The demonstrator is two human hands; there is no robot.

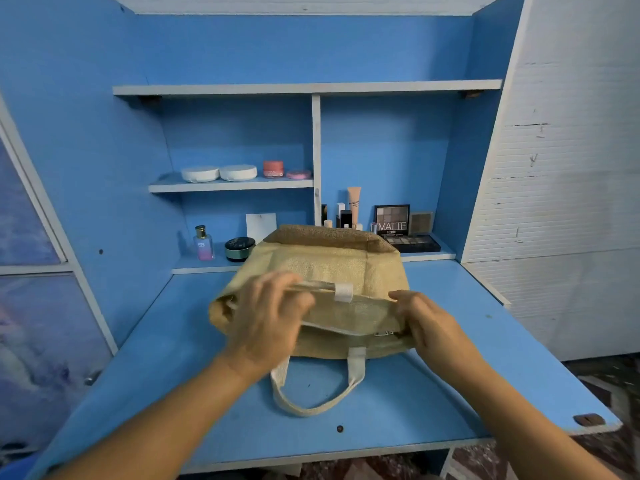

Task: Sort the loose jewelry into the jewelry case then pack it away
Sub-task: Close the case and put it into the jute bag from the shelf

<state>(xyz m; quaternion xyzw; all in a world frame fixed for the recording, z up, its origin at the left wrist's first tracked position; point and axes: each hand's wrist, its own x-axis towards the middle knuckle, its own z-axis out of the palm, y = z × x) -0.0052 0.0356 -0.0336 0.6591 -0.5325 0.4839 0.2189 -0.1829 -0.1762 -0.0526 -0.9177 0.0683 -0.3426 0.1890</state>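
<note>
A tan jute bag [332, 261] lies on the blue fold-down desk [450, 386], its mouth toward me and one cream handle [311, 403] looped over the desk. My left hand [268, 318] grips the upper edge of the bag's mouth together with a clear flat case [313, 288], which lies at the opening. My right hand [427, 322] pinches the right corner of the mouth by the zipper pull [382, 333]. What is inside the case is blurred, and no loose jewelry shows.
Behind the bag stand a perfume bottle [203, 244], a dark round jar [239, 249], tubes of makeup [353, 206] and eyeshadow palettes [393, 220]. A small shelf [228, 185] holds white compacts and pink jars. A white slatted panel [561, 168] closes the right side.
</note>
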